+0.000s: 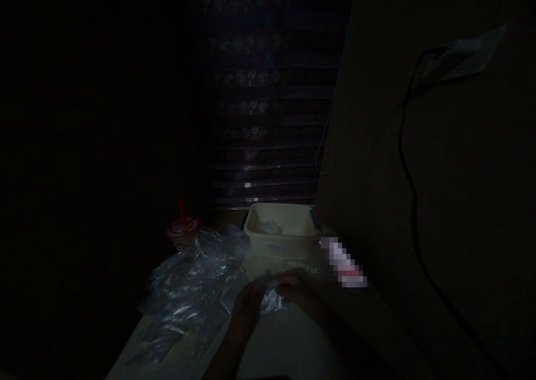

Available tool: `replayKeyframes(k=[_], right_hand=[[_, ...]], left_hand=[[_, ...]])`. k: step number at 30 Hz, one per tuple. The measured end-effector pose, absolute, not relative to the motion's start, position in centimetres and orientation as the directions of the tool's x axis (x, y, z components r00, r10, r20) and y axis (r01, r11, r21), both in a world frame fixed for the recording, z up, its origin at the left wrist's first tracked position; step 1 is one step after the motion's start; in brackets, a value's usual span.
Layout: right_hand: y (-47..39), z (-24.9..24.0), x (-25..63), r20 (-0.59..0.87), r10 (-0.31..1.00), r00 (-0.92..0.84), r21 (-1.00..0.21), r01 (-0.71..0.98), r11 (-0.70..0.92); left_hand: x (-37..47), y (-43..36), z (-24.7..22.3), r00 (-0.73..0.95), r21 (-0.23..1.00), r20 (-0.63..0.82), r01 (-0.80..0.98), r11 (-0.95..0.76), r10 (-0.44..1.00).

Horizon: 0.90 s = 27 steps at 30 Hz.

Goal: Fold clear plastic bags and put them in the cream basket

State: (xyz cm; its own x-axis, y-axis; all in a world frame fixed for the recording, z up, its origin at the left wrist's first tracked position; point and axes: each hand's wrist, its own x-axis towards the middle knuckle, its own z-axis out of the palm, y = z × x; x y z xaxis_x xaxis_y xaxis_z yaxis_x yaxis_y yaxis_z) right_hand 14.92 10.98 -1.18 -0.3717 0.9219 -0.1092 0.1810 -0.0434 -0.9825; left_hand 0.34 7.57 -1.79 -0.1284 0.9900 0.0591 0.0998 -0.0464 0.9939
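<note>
In the dim head view, a small clear plastic bag (273, 302) is stretched between my two hands, low over the table. My left hand (248, 301) has its fingers closed on the bag's left side. The fingers of my right hand (294, 288) pinch its upper right side. Just beyond my hands stands a cream bin (278, 247) with dark handles, and some crumpled clear plastic (269, 227) lies inside it. A large heap of clear plastic bags (188, 290) spreads over the table to the left of my left hand.
A cup with a red lid and straw (182, 226) stands at the back left. Right of the bin lies a pixelated pink and white item (344, 264). Behind are window blinds (259, 112); a dark cable (414, 201) hangs along the right wall.
</note>
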Motion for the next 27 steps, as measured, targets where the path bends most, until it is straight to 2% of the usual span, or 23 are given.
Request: replayKeyframes(k=[6,14,18,22,24,27], right_hand=[[10.5,-0.6,14.3,-0.080,0.927,-0.366,-0.981,0.192,-0.009],[10.2,1.7,15.3,-0.015,0.951,-0.310,-0.959,0.275,0.074],[11.7,6.2,16.8,0.065,0.957,-0.282,-0.941,0.303,0.153],[15.2,10.8,18.5,0.134,0.979,-0.153,-0.946,0.274,0.172],[17.6,11.9,19.0,0.123,0.988,-0.096,-0.959,0.243,0.143],[21.1,11.8,18.9,0.026,0.997,-0.077,-0.977,0.208,0.042]], left_hand=[[0.1,7.5,-1.3,-0.112,0.991,0.062,0.126,-0.048,0.992],[-0.4,7.7,-0.5,-0.211,0.986,0.112,0.143,-0.083,0.971],[-1.9,9.8,2.7,-0.211,0.975,0.199,0.142,-0.172,0.957],[-3.1,13.0,5.9,-0.228,0.934,0.329,0.221,-0.280,0.916],[-3.1,14.7,6.5,-0.217,0.904,0.386,0.281,-0.321,0.897],[-2.8,16.7,6.1,-0.191,0.855,0.460,0.360,-0.374,0.867]])
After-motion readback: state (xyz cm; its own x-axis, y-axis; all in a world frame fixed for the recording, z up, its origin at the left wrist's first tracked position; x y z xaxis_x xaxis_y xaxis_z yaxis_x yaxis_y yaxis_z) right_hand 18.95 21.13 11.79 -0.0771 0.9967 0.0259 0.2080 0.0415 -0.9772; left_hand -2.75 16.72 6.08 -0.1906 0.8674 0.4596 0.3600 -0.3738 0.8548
